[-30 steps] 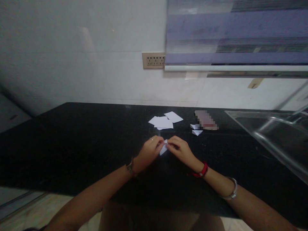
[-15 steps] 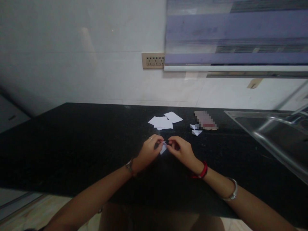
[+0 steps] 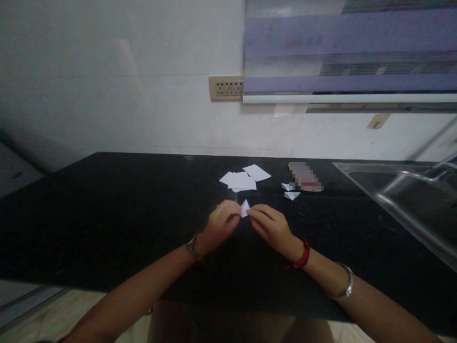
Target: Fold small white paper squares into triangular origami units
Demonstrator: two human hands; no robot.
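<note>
A small folded white paper piece [image 3: 244,208] is pinched between both my hands above the black countertop [image 3: 107,209]. My left hand [image 3: 219,225], with a ring on one finger, grips its left side with curled fingers. My right hand [image 3: 271,226], with a red band at the wrist, holds its right side by the fingertips. Only a small triangle of the paper shows above the fingers. A loose pile of white paper squares [image 3: 243,179] lies on the counter just beyond my hands.
Two small folded paper pieces [image 3: 291,192] lie right of the pile, beside a blurred-out object [image 3: 305,177]. A steel sink [image 3: 403,200] is set in the counter at the right. A wall socket [image 3: 226,87] and a window blind [image 3: 350,52] are on the wall behind.
The paper piece has been turned and now points up between my fingertips instead of hanging down. Both hands stay together, shifted slightly away from me.
</note>
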